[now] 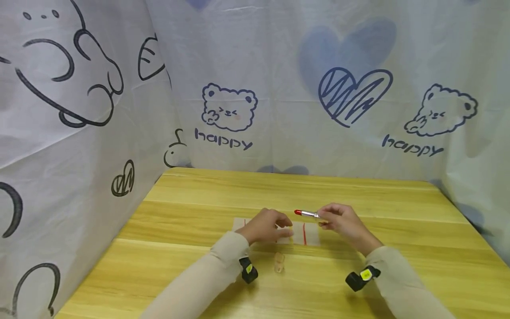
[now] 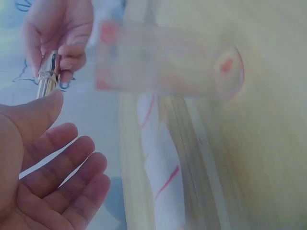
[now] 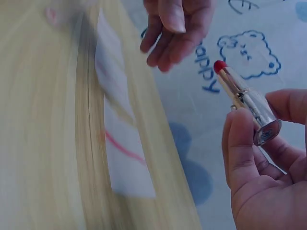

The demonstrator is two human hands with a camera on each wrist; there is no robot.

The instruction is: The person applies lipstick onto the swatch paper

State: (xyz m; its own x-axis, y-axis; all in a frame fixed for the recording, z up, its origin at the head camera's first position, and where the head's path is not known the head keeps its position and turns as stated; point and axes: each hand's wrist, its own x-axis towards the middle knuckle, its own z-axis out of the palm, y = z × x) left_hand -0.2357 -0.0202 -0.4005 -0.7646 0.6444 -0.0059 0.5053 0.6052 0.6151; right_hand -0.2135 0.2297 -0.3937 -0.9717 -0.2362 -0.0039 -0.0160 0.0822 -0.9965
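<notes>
My right hand (image 1: 343, 220) pinches an uncapped lipstick (image 1: 307, 214) by its silvery base, its red tip pointing left. In the right wrist view the lipstick (image 3: 247, 98) sits between thumb and fingers. My left hand (image 1: 264, 225) is held over a white paper strip (image 1: 312, 235) marked with red lines; its fingers are loosely bent and nothing is between them. Nearer to me than the strip, a small translucent, cap-like piece (image 1: 279, 262) appears apart from both hands. The left wrist view shows this clear piece (image 2: 168, 60) large and blurred, with red smears at its ends.
All this is over a yellow wood-grain table (image 1: 191, 266). A white cloth (image 1: 279, 88) printed with hearts and bears hangs behind it, and more cloth stands along both sides. Each sleeve carries a black wrist camera (image 1: 249, 270).
</notes>
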